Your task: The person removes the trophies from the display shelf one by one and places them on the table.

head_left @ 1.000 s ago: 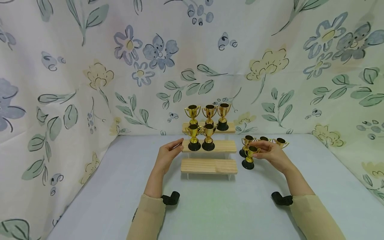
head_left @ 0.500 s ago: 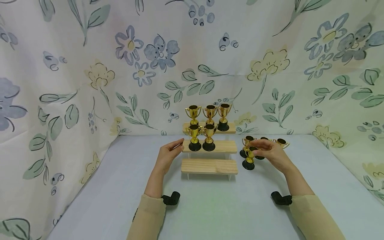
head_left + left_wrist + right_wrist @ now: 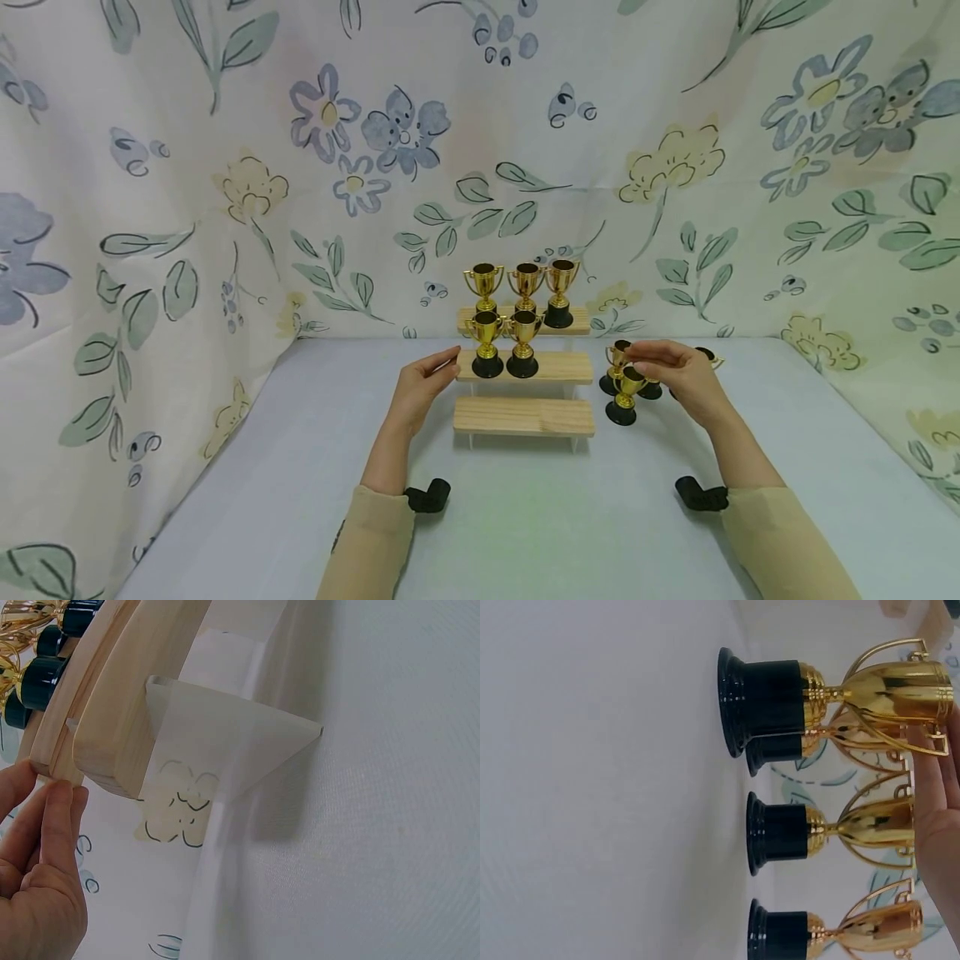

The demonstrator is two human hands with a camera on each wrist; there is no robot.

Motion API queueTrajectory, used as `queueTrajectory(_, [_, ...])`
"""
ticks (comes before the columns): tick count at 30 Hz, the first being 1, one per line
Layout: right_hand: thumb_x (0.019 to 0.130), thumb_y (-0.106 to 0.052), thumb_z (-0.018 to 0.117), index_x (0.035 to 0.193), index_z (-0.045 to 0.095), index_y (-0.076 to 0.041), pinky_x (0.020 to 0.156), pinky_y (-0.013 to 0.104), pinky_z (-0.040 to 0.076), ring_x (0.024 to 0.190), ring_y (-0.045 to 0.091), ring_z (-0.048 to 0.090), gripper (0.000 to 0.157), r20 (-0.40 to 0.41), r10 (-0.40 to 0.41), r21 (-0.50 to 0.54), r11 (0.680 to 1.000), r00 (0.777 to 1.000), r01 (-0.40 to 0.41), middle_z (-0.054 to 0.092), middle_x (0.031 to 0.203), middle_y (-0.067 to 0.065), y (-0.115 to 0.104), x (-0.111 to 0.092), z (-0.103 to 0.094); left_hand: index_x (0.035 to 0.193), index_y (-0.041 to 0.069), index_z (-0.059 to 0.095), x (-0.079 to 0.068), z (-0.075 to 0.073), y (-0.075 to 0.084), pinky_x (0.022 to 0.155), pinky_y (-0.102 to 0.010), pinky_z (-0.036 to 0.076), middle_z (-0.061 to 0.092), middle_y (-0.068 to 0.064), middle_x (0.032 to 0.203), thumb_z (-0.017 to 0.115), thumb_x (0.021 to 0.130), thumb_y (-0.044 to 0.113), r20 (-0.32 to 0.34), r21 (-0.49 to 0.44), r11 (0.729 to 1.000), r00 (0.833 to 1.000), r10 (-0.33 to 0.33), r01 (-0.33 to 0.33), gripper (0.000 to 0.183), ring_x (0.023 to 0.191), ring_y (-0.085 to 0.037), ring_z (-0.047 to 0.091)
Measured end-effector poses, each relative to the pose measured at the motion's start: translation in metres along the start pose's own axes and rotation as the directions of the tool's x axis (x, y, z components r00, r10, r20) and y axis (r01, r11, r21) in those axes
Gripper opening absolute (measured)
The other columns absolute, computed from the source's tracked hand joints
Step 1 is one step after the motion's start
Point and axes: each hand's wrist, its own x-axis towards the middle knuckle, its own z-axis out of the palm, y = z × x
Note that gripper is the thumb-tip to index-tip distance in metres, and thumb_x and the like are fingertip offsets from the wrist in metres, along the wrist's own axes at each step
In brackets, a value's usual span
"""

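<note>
My left hand (image 3: 422,390) holds the left end of the middle wooden shelf (image 3: 564,367), with fingertips at the board's end in the left wrist view. On that shelf two gold trophies with black bases stand side by side, the right one being this trophy (image 3: 522,343). My right hand (image 3: 686,379) is at the loose trophies on the right, its fingers extended behind the cup of the front trophy (image 3: 897,691). That trophy stands upright, nearest me in the group. Behind it are several more trophies, among them a middle one (image 3: 877,823), partly hidden by the hand in the head view.
The top shelf (image 3: 581,321) bears three trophies. The lowest shelf (image 3: 522,416) is a bare board on clear supports (image 3: 225,727). A white cloth (image 3: 525,525) covers the table, and a floral curtain (image 3: 480,125) hangs behind and at the sides.
My right hand has loosened from the front trophy and shifted slightly, its fingers straighter and covering more of the trophies behind. The front trophy stays in place. The left hand has not moved.
</note>
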Motion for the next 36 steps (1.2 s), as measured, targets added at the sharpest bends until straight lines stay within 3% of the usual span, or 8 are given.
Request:
queueTrajectory(4, [0.094,-0.011,0.067,0.128,0.060,0.002,0.083,0.012,0.055,0.103,0.001,0.068,0.037,-0.043,-0.016,-0.044,0.999,0.999,0.015,0.073,0.110,-0.016,-0.005,0.002,0.002,0.138,0.005,0.058,0.000,0.000,0.001,0.113,-0.035,0.046,0.054,-0.013,0.146,0.062,0.097,0.009,-0.002,-0.005,1.000,1.000,-0.002,0.002,0.041,0.132,-0.024,0.055])
queueTrajectory(15, [0.093,-0.010,0.068,0.125,0.064,-0.002,0.084,0.012,0.054,0.103,-0.002,0.068,0.034,-0.137,-0.073,0.027,0.997,0.988,0.077,0.074,0.108,-0.018,-0.021,0.010,0.015,0.137,0.005,0.058,0.001,-0.001,-0.003,0.111,-0.031,0.048,0.055,-0.013,0.145,0.062,0.097,0.008,-0.002,-0.010,1.000,1.000,-0.009,0.009,0.041,0.128,-0.019,0.058])
queueTrajectory(23, [0.092,0.001,0.066,0.127,0.061,0.003,0.089,0.014,0.057,0.105,0.003,0.070,0.036,-0.108,-0.149,0.177,0.970,0.983,0.166,0.075,0.110,-0.010,-0.033,0.017,0.034,0.137,0.005,0.059,0.001,-0.001,-0.001,0.111,-0.032,0.048,0.055,-0.014,0.145,0.062,0.097,0.008,-0.001,-0.003,1.000,1.000,-0.009,0.009,0.041,0.122,-0.013,0.060])
queueTrajectory(29, [0.091,-0.002,0.068,0.127,0.062,-0.001,0.088,0.016,0.058,0.105,0.003,0.070,0.036,-0.071,-0.153,0.161,0.973,0.986,0.163,0.075,0.111,-0.011,-0.043,0.025,0.053,0.138,0.006,0.058,0.002,-0.001,-0.001,0.112,-0.033,0.047,0.054,-0.014,0.146,0.062,0.097,0.009,0.001,0.006,1.000,1.000,-0.001,0.001,0.041,0.127,-0.019,0.058])
queueTrajectory(36, [0.089,-0.005,0.072,0.131,0.059,0.003,0.089,0.019,0.059,0.106,0.006,0.070,0.045,-0.040,-0.136,0.145,0.979,0.990,0.140,0.074,0.112,-0.011,-0.054,0.035,0.078,0.137,0.005,0.059,0.002,0.000,-0.002,0.112,-0.033,0.047,0.056,-0.014,0.145,0.062,0.096,0.009,0.000,0.001,1.000,1.000,0.000,0.000,0.041,0.130,-0.022,0.056])
